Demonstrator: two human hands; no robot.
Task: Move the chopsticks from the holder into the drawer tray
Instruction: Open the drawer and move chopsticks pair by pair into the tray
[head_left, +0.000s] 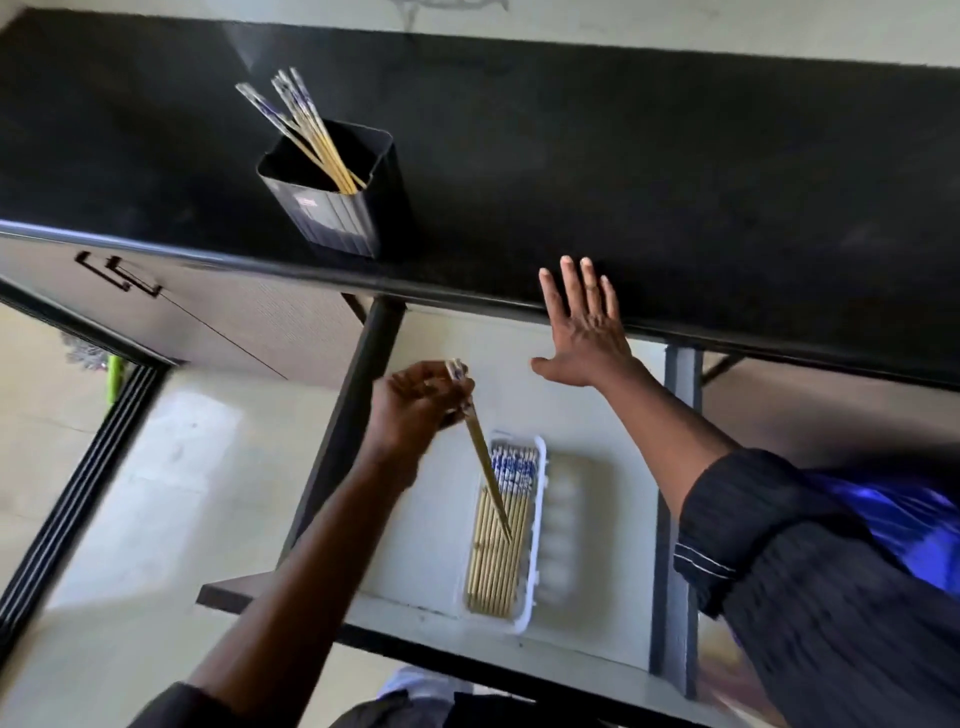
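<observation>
A black square holder (337, 218) stands near the front edge of the black countertop, with several blue-patterned bamboo chopsticks (306, 132) leaning in it. Below, the drawer (415, 545) is pulled out. In it lies a white tray (537, 545) with several chopsticks (496, 561) laid side by side. My left hand (415, 410) is shut on a chopstick pair (485, 462), tips pointing down into the tray. My right hand (584, 327) is open, fingers spread, over the counter's front edge.
The black countertop (675, 182) stretches right of the holder. A closed drawer with a black handle (119, 275) sits at the left. Beside the tray's chopstick slot are round white hollows (558, 540). A dark frame post (675, 519) stands at the drawer's right.
</observation>
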